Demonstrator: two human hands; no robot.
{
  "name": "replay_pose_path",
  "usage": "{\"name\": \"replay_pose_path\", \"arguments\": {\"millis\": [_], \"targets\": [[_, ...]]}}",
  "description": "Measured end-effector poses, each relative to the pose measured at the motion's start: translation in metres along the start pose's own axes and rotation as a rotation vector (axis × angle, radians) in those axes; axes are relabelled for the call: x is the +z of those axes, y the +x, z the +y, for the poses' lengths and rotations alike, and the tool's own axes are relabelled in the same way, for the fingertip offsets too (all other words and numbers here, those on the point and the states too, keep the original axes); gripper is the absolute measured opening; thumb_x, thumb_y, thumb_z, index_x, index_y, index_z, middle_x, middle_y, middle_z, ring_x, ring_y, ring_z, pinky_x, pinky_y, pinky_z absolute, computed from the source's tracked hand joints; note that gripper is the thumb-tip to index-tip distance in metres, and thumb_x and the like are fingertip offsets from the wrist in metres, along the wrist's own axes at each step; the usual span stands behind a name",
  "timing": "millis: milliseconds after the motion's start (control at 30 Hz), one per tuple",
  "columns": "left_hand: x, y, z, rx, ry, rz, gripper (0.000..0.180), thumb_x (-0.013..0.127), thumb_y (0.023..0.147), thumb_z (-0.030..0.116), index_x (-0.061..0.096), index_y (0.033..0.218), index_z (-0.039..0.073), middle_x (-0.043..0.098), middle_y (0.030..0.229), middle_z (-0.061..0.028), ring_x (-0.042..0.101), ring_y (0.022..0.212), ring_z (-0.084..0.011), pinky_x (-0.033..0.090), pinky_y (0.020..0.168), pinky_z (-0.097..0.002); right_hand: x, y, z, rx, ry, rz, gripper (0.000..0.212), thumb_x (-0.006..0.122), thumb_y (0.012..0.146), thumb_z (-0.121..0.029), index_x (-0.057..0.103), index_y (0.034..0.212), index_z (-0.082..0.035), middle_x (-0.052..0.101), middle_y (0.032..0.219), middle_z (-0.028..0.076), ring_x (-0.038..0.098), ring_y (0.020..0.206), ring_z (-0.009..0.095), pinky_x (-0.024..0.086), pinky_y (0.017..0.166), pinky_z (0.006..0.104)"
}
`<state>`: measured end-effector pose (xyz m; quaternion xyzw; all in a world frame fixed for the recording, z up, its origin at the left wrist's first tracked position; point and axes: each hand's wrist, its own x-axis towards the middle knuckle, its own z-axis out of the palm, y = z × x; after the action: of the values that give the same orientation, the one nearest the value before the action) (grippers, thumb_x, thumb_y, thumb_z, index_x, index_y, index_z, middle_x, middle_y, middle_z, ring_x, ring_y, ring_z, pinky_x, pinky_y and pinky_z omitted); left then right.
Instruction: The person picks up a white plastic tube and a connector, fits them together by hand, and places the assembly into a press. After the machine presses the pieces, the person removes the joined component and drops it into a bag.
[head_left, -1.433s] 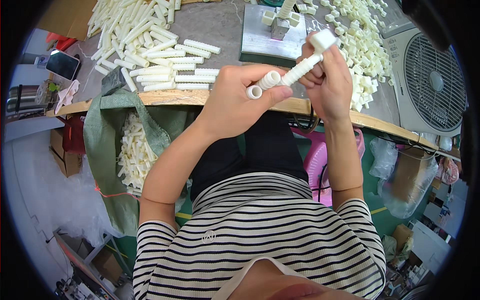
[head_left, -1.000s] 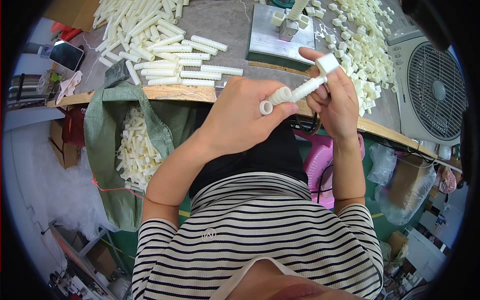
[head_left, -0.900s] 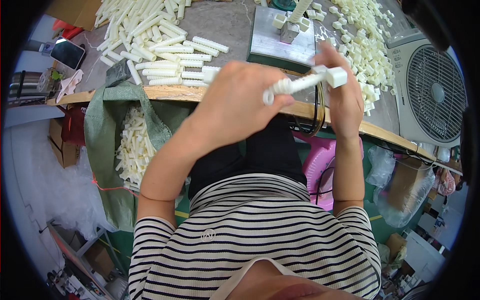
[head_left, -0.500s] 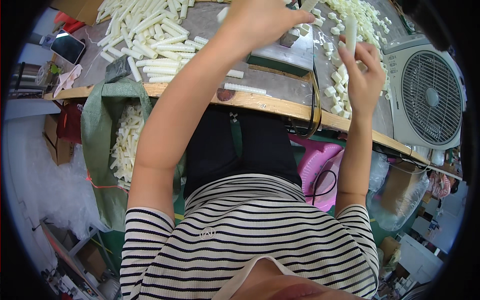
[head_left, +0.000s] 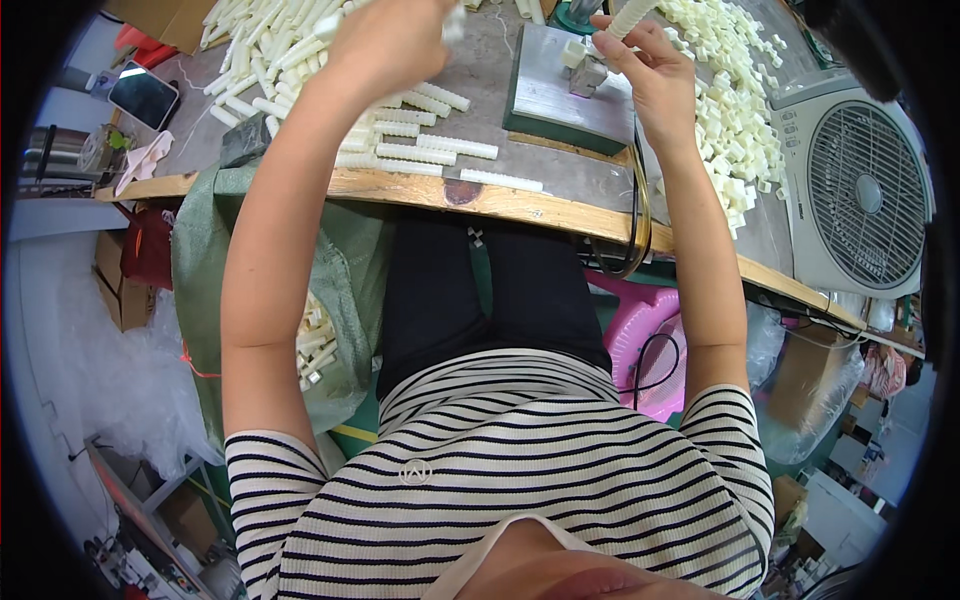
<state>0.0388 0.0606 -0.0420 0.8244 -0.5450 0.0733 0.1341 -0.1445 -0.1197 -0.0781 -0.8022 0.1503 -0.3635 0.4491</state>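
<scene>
My right hand (head_left: 660,85) is raised by a small metal press block. Between its thumb and fingers it grips a white ribbed plastic tube (head_left: 630,18), tilted and cut off by the top edge. Just left of it, a small metal fixture (head_left: 588,76) stands on the flat metal block (head_left: 540,85), with a white plastic cube (head_left: 573,53) at its top. Over the tube pile (head_left: 270,50), my left hand (head_left: 395,45) is blurred, with its fingers largely out of frame. A white piece (head_left: 455,24) shows beside it; whether that hand holds it is unclear.
Many small white cubes (head_left: 740,130) cover the table's right side near a grey fan (head_left: 865,190). Loose tubes (head_left: 435,150) lie near the wooden front edge (head_left: 560,208). A green sack (head_left: 200,300) with white pieces hangs below; a phone (head_left: 143,95) lies far left.
My left hand has moved left, from the metal fixture to above the tube pile. My right hand has moved left with its tube, from over the cubes to the fixture.
</scene>
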Motion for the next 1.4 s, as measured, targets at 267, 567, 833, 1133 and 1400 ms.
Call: {"name": "replay_pose_path", "arguments": {"millis": [267,567,833,1133,1400], "targets": [[0.032,0.003,-0.010,0.155,0.168,-0.390,0.030,0.060,0.070,0.003,0.066,0.100,0.005,0.064,0.094,-0.0173,0.060,0.094,-0.0337,0.049,0.079,-0.0428,0.010,-0.002,-0.017,0.064,0.094,0.015,0.022,0.070,0.080,-0.019,0.071,0.100,-0.009,0.059,0.098,0.002,0.056,0.089,0.011,0.042,0.078,0.0236],[0.001,-0.030,0.020,-0.080,-1.127,-0.190,0.023,0.069,0.076,0.012,0.062,0.095,0.001,0.061,0.070,-0.0039,0.055,0.061,-0.0086,0.045,0.057,-0.0235,-0.055,-0.024,-0.028,0.157,-0.152,0.237,0.023,0.065,0.082,-0.012,0.069,0.104,-0.006,0.062,0.097,0.003,0.055,0.088,0.010,0.043,0.080,0.0232],[0.019,-0.056,0.051,-0.144,-1.697,-0.279,0.023,0.062,0.081,0.009,0.060,0.099,-0.004,0.066,0.090,-0.0152,0.050,0.057,-0.0061,0.045,0.061,-0.0218,-0.082,-0.080,-0.050,0.408,-1.059,-0.535,0.026,0.067,0.073,-0.012,0.065,0.097,-0.004,0.065,0.083,0.014,0.063,0.080,0.027,0.049,0.072,0.0348],[0.020,-0.063,0.072,-0.151,-1.687,-0.358,0.025,0.066,0.080,0.009,0.059,0.101,-0.003,0.065,0.084,-0.0105,0.056,0.063,-0.0072,0.047,0.061,-0.0224,-0.050,-0.076,-0.037,0.023,-0.074,0.029,0.030,0.053,0.089,-0.010,0.050,0.118,-0.002,0.059,0.104,0.008,0.060,0.082,0.018,0.047,0.071,0.0329],[0.007,-0.073,0.080,-0.105,-1.553,-0.482,0.022,0.071,0.080,0.009,0.059,0.095,-0.002,0.063,0.075,-0.0046,0.059,0.065,-0.0076,0.048,0.057,-0.0223,-0.015,-0.073,-0.070,0.032,0.117,-0.235,0.029,0.049,0.093,-0.012,0.048,0.121,-0.002,0.054,0.103,0.005,0.052,0.089,0.012,0.044,0.074,0.0248]]}}
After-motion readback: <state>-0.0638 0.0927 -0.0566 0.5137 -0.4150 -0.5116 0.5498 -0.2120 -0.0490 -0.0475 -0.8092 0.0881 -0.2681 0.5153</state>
